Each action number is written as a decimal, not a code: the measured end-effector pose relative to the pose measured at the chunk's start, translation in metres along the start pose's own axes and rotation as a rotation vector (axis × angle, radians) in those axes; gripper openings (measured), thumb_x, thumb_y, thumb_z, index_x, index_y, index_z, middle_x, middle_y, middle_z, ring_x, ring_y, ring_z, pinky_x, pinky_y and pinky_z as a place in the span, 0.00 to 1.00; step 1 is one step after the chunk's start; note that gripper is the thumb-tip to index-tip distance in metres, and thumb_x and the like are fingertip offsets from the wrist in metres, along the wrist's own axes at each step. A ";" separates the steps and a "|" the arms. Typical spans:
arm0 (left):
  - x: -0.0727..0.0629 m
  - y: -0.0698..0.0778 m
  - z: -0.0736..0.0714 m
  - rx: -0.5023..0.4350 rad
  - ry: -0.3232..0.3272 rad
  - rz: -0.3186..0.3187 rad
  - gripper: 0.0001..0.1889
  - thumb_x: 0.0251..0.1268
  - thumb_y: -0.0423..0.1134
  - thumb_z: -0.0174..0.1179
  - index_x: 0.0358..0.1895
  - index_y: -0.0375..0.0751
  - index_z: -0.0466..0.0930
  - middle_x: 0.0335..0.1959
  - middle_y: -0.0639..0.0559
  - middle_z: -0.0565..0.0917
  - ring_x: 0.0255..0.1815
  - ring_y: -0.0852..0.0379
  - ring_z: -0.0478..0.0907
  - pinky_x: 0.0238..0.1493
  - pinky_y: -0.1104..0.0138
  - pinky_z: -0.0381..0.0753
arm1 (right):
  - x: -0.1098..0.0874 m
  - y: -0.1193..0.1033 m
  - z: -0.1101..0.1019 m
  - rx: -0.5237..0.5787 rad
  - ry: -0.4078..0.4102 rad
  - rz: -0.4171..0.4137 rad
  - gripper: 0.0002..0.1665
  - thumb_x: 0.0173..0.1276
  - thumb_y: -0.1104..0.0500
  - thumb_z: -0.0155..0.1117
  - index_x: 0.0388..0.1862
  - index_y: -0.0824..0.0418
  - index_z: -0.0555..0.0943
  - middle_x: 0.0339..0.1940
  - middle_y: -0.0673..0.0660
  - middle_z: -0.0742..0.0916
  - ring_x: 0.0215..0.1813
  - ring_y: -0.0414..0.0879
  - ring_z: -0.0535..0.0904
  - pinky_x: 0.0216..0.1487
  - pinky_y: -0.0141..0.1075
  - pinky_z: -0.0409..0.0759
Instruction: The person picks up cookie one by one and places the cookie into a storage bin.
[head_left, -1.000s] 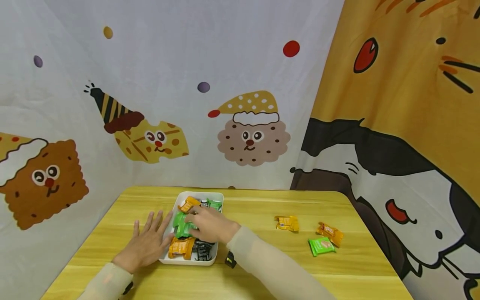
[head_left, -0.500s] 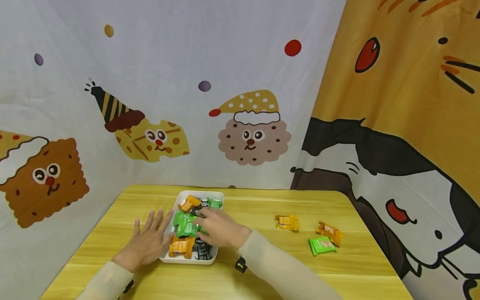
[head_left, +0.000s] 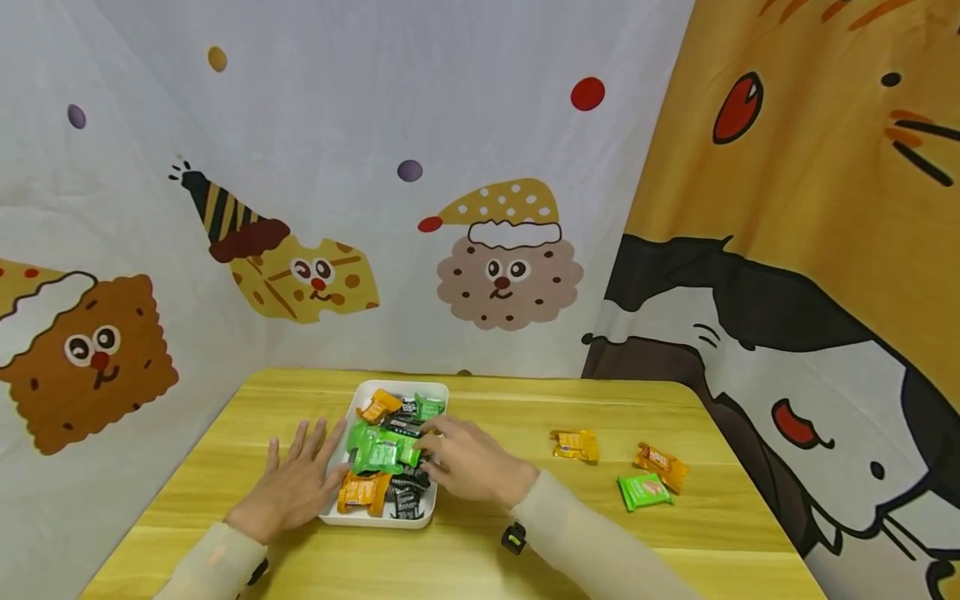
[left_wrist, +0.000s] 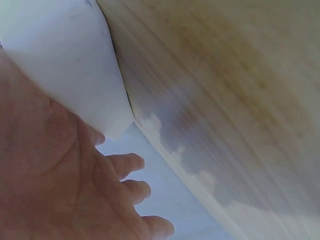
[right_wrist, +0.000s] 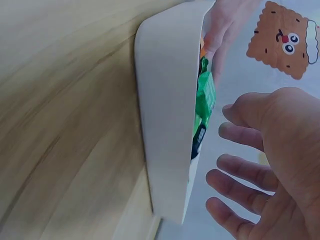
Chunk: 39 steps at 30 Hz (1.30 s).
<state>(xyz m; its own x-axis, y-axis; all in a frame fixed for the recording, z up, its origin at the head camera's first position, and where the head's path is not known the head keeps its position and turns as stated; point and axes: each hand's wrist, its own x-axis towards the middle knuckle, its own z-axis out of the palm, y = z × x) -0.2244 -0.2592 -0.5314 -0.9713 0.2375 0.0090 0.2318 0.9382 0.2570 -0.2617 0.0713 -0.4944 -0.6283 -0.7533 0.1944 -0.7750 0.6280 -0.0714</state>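
Observation:
A white tray point(head_left: 375, 522) on the table holds several wrapped snacks: orange packets point(head_left: 363, 493), green packets point(head_left: 377, 450) and black packets point(head_left: 407, 502). Along the tray's left side lies my left hand point(head_left: 292, 487), fingers spread and straight, its thumb by the rim. My right hand point(head_left: 476, 458) hovers over the tray's right edge with fingers loosely bent. In the right wrist view that hand point(right_wrist: 280, 160) has nothing between its fingers and stands apart from the tray wall point(right_wrist: 167, 110). The left wrist view shows the left palm point(left_wrist: 65, 165) beside the tray's white side point(left_wrist: 75, 60).
Right of the tray, an orange packet point(head_left: 574, 446) lies alone on the wooden table point(head_left: 517, 417). Farther right, another orange packet point(head_left: 661, 467) touches or nearly touches a green packet point(head_left: 643, 492). A printed cartoon curtain point(head_left: 322, 100) hangs behind the table.
My right hand has drawn back to the right from the middle of the tray, uncovering green and black packets. The left hand has stayed in place.

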 end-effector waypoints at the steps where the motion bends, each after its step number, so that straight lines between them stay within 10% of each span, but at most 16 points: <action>1: 0.000 0.000 0.000 0.001 -0.001 0.000 0.40 0.97 0.59 0.49 0.98 0.43 0.53 0.97 0.26 0.54 0.96 0.16 0.47 0.87 0.11 0.42 | -0.003 0.003 -0.001 0.008 0.009 0.004 0.20 0.89 0.50 0.72 0.73 0.52 0.91 0.79 0.57 0.88 0.73 0.50 0.89 0.79 0.49 0.89; 39: 0.001 0.001 -0.003 0.005 -0.028 -0.015 0.41 0.97 0.60 0.48 0.98 0.45 0.51 0.97 0.26 0.52 0.97 0.17 0.45 0.87 0.12 0.39 | -0.137 0.135 -0.025 0.092 -0.052 0.402 0.33 0.79 0.55 0.83 0.79 0.57 0.86 0.76 0.64 0.87 0.75 0.67 0.85 0.72 0.70 0.88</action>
<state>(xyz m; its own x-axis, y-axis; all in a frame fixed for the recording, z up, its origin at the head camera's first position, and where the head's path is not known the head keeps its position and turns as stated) -0.2255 -0.2587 -0.5282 -0.9728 0.2307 -0.0216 0.2180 0.9428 0.2523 -0.2788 0.2636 -0.5065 -0.8831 -0.4616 0.0839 -0.4682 0.8561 -0.2189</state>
